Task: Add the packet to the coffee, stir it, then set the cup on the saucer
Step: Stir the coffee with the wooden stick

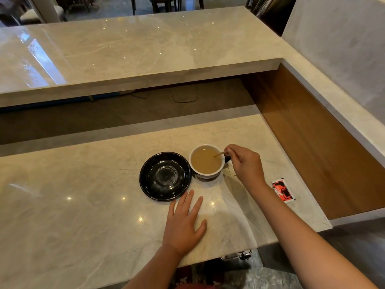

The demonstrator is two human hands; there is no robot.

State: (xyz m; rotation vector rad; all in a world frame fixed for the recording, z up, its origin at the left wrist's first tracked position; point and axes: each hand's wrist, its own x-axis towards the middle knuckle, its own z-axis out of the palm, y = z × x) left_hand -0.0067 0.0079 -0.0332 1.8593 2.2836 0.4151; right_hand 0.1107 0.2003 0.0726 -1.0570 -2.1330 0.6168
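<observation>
A white cup [206, 175] of light brown coffee stands on the marble counter, just right of an empty black saucer [165, 176]. My right hand [245, 164] pinches a thin wooden stir stick [220, 153] whose tip dips into the coffee at the cup's right side. The cup's dark handle peeks out under my right fingers. My left hand [185, 223] lies flat on the counter, fingers spread, just in front of the saucer. A red and white packet [283, 190] lies on the counter to the right of my right forearm.
The marble counter [83, 205] ends at a front edge near me and a right edge by a wooden side panel [312, 142]. A higher marble shelf [135, 55] runs across behind, with a dark gap and cables beneath it.
</observation>
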